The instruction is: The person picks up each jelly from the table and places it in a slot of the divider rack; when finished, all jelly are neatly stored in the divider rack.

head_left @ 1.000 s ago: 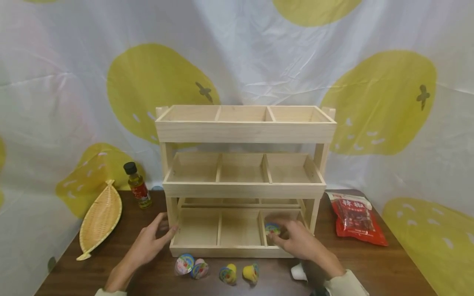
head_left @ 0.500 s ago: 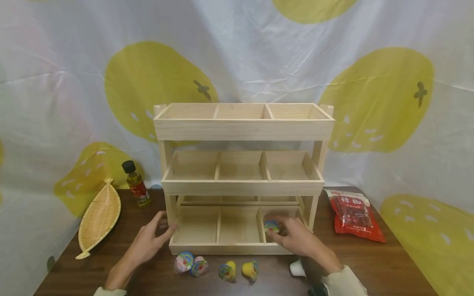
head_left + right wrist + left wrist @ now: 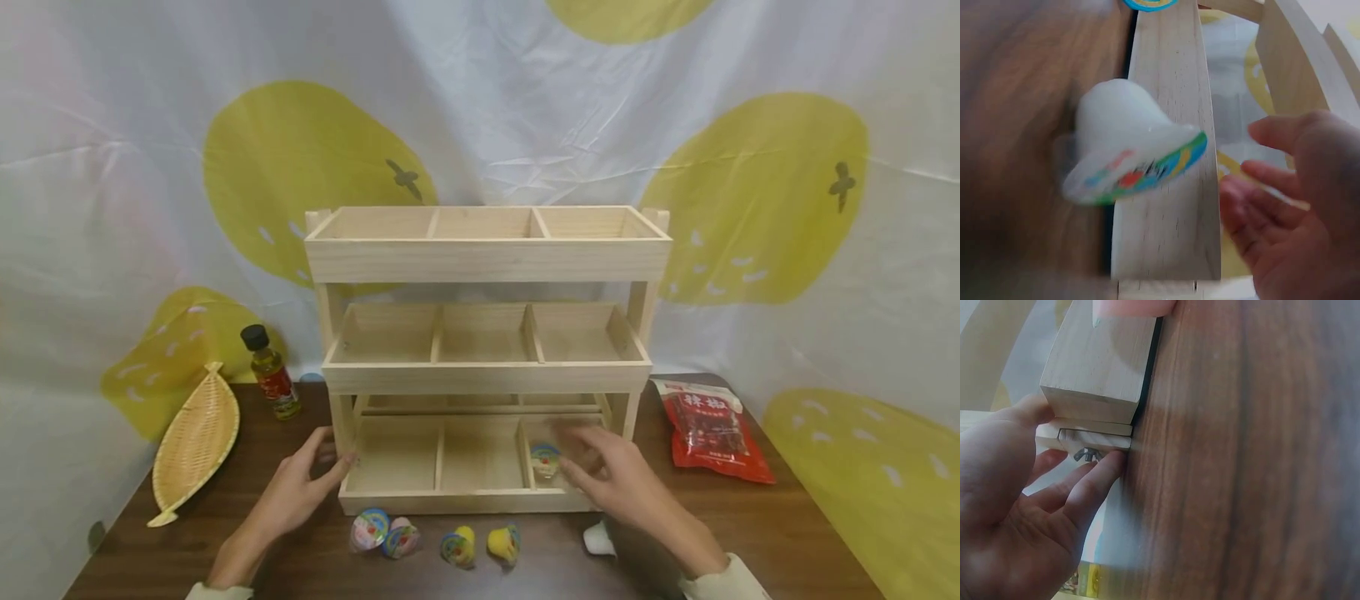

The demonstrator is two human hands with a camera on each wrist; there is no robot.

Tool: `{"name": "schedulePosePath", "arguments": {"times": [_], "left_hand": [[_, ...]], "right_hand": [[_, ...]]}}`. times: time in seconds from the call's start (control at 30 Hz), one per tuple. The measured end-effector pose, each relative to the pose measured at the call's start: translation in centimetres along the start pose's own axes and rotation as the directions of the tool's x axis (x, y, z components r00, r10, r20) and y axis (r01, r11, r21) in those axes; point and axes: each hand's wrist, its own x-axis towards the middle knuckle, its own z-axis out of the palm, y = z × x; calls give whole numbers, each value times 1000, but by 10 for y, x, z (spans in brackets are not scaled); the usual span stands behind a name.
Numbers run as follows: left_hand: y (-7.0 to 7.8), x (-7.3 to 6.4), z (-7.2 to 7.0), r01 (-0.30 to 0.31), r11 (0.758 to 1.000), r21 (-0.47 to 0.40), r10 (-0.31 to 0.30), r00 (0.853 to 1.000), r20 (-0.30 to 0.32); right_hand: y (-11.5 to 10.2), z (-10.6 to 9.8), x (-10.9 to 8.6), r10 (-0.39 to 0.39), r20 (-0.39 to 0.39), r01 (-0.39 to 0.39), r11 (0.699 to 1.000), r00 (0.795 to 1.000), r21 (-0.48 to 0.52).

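Observation:
A three-tier wooden rack (image 3: 480,262) stands on the table, each tier split into three compartments. My left hand (image 3: 288,497) grips its lower left corner, thumb at the tray's end and fingers around the leg beside a wing nut (image 3: 1088,454). Over the bottom right compartment is my right hand (image 3: 628,479), its fingers loosely bent and holding nothing. Beside those fingertips a jelly cup (image 3: 545,460) with a blue-edged lid lies in that compartment. In front of the rack, a white jelly cup (image 3: 1122,125) lies on its side, below my right hand.
Two pink jelly cups (image 3: 370,530) and two yellow jelly cups (image 3: 503,544) lie along the rack's front. Left of it stand an oil bottle (image 3: 272,375) and a leaf-shaped woven basket (image 3: 197,437). A red packet (image 3: 712,433) lies on the right.
My right hand has drawn slightly right, away from the jelly cup in the bottom right compartment, and its lid shows more. My left hand stays at the rack's corner. The head view has shifted slightly.

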Motion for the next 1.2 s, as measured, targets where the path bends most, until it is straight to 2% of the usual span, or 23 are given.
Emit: {"name": "schedulePosePath", "arguments": {"times": [0.13, 0.2, 0.3, 0.4, 0.5, 0.63, 0.9, 1.2], "left_hand": [[0, 0, 0, 6, 1000, -3, -6, 1000, 0], [-1, -1, 1, 10, 1000, 0, -10, 1000, 2], [-2, 0, 2, 15, 1000, 4, -15, 1000, 5], [-2, -1, 2, 17, 1000, 4, -17, 1000, 5], [-3, -1, 2, 13, 1000, 3, -13, 1000, -1], [-4, -1, 2, 3, 1000, 8, -3, 1000, -11], [-3, 2, 3, 3, 1000, -5, -3, 1000, 0], [-3, 1, 1, 23, 1000, -10, -22, 1000, 7]], "right_hand": [[2, -11, -17, -113, -79, 112, 994, 991, -6], [3, -16, -28, -157, -71, 160, 987, 985, 34], [5, -22, -44, -207, -11, 207, 973, 978, 103], [7, -27, -59, -200, 79, 189, 973, 977, 136], [10, -31, -70, -160, 160, 143, 983, 974, 112], [14, -32, -78, -113, 229, 94, 992, 967, 90], [24, -24, -82, -122, 254, 75, 979, 959, 189], [26, -20, -79, -160, 224, 120, 977, 961, 179]]}}
